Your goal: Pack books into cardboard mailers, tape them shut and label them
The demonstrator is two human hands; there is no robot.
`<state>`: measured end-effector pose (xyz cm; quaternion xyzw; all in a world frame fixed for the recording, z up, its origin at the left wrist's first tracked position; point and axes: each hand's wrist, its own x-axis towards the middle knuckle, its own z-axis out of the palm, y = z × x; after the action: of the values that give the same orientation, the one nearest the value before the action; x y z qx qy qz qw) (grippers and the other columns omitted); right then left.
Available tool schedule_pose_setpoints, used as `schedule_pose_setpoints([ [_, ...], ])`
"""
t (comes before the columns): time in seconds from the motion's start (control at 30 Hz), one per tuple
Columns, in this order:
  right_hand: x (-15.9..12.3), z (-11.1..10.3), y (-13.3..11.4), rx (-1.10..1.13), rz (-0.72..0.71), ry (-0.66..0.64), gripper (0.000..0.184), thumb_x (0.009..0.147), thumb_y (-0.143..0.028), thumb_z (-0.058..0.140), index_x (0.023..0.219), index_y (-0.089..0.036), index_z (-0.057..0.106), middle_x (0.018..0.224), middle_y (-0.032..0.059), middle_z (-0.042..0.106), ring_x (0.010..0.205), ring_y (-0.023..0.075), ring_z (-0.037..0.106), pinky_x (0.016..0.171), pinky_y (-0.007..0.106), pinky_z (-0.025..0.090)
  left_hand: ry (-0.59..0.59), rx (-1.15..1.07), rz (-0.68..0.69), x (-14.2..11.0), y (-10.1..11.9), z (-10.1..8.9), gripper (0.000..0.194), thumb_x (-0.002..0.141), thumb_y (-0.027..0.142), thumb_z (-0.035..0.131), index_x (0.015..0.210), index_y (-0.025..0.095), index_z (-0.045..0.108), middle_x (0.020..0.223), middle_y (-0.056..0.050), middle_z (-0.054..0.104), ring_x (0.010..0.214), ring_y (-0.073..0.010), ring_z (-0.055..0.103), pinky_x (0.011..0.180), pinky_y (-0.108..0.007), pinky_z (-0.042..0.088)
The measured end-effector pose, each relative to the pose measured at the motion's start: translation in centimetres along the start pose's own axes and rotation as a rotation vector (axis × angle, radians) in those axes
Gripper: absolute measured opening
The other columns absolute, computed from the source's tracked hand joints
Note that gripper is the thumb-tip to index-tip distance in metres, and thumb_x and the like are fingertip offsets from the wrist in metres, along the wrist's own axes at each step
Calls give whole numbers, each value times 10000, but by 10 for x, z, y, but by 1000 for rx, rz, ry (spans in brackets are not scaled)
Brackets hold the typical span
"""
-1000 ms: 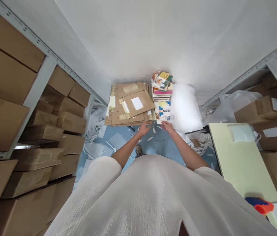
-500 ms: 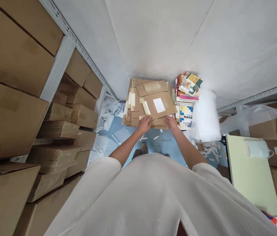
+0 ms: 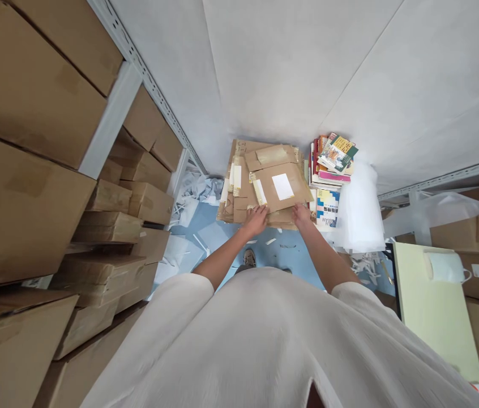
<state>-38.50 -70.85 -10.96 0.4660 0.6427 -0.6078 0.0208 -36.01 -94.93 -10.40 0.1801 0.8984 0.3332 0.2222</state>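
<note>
On a pile of flattened cardboard (image 3: 239,148) in front of me lies a top flattened cardboard box (image 3: 299,181) with a white label (image 3: 282,186) and strips of tape. Its near edge slants up toward the right. My left hand (image 3: 257,220) is closed at the near left corner of this piece, fingers over the edge. Farther right, my right hand (image 3: 301,215) pinches the near edge close to the right corner. The undersides of both grips are hidden.
Stacked books (image 3: 336,156) stand right of the pile, beside a white roll of wrapping (image 3: 358,209). Shelves of cartons (image 3: 112,226) line the left. At right is a pale green table (image 3: 430,306) with a face mask (image 3: 447,267). Paper scraps (image 3: 201,190) litter the blue floor.
The view has shifted a little, so the pile and books appear slightly farther right and lower. Both hands stay at the near edge of the top cardboard, with little movement against it.
</note>
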Motion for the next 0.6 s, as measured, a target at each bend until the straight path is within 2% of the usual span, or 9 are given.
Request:
schedule_pose_setpoints([
  [0.13,-3,2,-3,42,-54,-34,257,883,-473,734,1045,-288,658,929,29,748,960,220,737,708,276,580,27,-14,-8,-4,3,-3,602,1077,300,551,1678,267,565,1835,-149,463,1708,-391,374,1415,-618,209],
  [0.3,-11,-3,-15,13,-182,-101,283,849,-508,764,1006,-289,677,985,59,775,968,233,732,743,309,591,73,-17,-9,-7,7,-17,573,1127,351,484,1684,235,550,1822,-168,473,1705,-372,387,1413,-592,234],
  [0.43,-19,-16,-28,97,-278,-103,357,805,-535,799,1035,-278,710,997,52,796,918,227,691,733,324,552,203,-54,-7,5,3,-38,578,1115,355,509,1674,219,560,1818,-185,467,1702,-383,393,1399,-616,292],
  [0.53,-25,-33,-36,154,-356,-98,407,770,-571,828,1025,-273,723,1015,36,814,927,217,681,762,322,543,335,-98,30,20,-3,-59,579,1098,361,540,1655,207,582,1796,-197,487,1695,-392,411,1403,-625,309],
  [0.6,-28,-48,-39,122,-426,-139,454,773,-629,816,1043,-276,726,1019,29,815,949,218,681,787,329,542,413,-129,35,31,-6,-75,567,1093,371,556,1629,194,602,1782,-210,496,1692,-389,418,1409,-617,312],
])
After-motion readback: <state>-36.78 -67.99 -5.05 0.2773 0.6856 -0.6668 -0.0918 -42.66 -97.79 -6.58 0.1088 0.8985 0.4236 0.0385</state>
